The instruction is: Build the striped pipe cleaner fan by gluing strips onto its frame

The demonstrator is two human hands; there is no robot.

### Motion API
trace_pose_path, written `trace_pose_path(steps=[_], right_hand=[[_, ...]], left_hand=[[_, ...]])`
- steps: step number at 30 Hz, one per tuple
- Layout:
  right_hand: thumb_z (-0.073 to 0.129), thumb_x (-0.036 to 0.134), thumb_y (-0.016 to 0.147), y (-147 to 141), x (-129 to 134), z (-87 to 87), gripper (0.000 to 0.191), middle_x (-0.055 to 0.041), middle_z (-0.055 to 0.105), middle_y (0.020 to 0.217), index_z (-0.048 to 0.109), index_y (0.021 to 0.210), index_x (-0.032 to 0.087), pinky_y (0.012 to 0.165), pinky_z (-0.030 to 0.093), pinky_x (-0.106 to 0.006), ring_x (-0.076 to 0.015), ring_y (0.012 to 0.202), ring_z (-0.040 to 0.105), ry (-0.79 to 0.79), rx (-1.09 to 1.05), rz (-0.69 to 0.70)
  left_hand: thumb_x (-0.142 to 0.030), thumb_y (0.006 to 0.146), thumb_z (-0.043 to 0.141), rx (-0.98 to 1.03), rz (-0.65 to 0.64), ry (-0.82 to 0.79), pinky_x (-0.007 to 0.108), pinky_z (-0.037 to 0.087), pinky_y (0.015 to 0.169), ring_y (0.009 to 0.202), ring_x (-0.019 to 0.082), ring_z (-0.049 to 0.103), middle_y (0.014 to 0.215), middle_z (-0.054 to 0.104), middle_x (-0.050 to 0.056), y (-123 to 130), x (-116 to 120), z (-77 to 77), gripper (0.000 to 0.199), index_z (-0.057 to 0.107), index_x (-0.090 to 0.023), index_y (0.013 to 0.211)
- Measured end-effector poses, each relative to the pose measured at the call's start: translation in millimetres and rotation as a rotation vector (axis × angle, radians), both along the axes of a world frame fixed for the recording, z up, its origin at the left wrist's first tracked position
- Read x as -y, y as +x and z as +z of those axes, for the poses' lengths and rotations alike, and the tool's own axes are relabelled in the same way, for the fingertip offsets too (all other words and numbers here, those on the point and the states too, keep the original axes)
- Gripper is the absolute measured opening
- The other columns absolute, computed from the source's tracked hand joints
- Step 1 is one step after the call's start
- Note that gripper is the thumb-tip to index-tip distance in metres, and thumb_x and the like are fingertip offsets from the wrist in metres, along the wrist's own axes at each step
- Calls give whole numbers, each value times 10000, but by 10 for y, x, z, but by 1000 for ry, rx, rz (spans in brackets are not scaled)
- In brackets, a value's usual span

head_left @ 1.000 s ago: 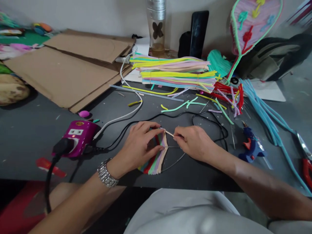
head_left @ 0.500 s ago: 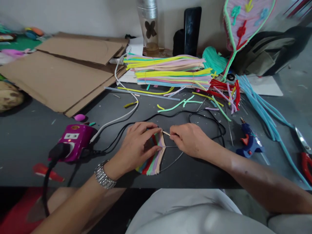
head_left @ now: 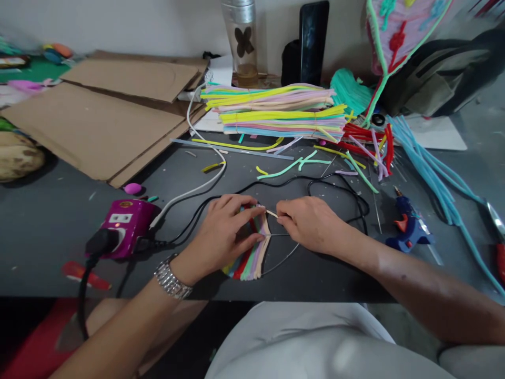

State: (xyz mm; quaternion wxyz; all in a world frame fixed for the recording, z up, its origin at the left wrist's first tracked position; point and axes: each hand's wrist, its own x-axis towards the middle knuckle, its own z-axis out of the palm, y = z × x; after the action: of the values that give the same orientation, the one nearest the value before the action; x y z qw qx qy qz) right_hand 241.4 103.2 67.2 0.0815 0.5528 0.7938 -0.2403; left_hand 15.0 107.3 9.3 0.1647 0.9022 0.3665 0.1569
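Observation:
A striped piece made of coloured pipe cleaners (head_left: 252, 260) lies on the dark table near its front edge, with thin wires sticking out to its right. My left hand (head_left: 231, 231) rests over it, thumb and fingertips pressing its right edge. Just to the right, my right hand (head_left: 307, 223) pinches the end of a cream pipe cleaner (head_left: 271, 213), whose other end meets the piece at my left fingertips.
Bundled pipe cleaners (head_left: 276, 118) lie behind my hands. A purple power adapter (head_left: 128, 226) and cardboard sheets (head_left: 98, 126) are at left. At right are a blue glue gun (head_left: 412, 223), scissors (head_left: 497, 231) and blue pipe cleaners (head_left: 430, 184). Black cable (head_left: 284, 184) crosses behind my hands.
The whole view has shifted slightly, moving most objects a little to the right and up in the picture. Both hands keep nearly the same pose on the piece and the cream pipe cleaner.

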Motion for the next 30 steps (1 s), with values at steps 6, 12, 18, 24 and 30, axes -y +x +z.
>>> trace_pose_path(steps=[6,12,18,24,30], right_hand=[[521,239,1030,-8,27,-6,217,-101,791,966,729,1082,200,647,301,-304,-224,874,712,16,44,28],[537,256,1035,9,62,-18,204,-118,787,958,710,1105,174,636,313,-307,-240,852,718,54,75,74],[562,223,1013,150,20,45,171,-85,769,898,729,1014,183,626,267,-298,-202,794,666,5,42,7],[607,211,975,237,-6,-24,127,-5,688,767,728,938,196,646,277,-264,-135,693,545,-19,-203,-136],[628,194,935,209,1,-129,94,27,627,676,699,875,191,630,279,-262,-113,624,494,-3,-339,-183]], left_hand=[[-408,966,680,-25,-12,39,490,454,973,1209,312,569,1340,641,136,-4,-3,-4,405,632,-231,1328],[-406,984,651,-46,-16,66,488,442,960,1215,319,568,1330,647,143,0,28,-2,402,625,-221,1340],[-411,994,640,-80,-19,78,486,437,973,1232,315,553,1354,633,134,7,38,7,398,610,-233,1349],[-395,990,643,-136,-46,107,518,459,983,1239,341,543,1364,635,151,18,46,28,414,594,-206,1355],[-347,994,626,-154,-76,139,535,488,967,1237,353,546,1346,641,164,23,61,37,403,598,-205,1371]])
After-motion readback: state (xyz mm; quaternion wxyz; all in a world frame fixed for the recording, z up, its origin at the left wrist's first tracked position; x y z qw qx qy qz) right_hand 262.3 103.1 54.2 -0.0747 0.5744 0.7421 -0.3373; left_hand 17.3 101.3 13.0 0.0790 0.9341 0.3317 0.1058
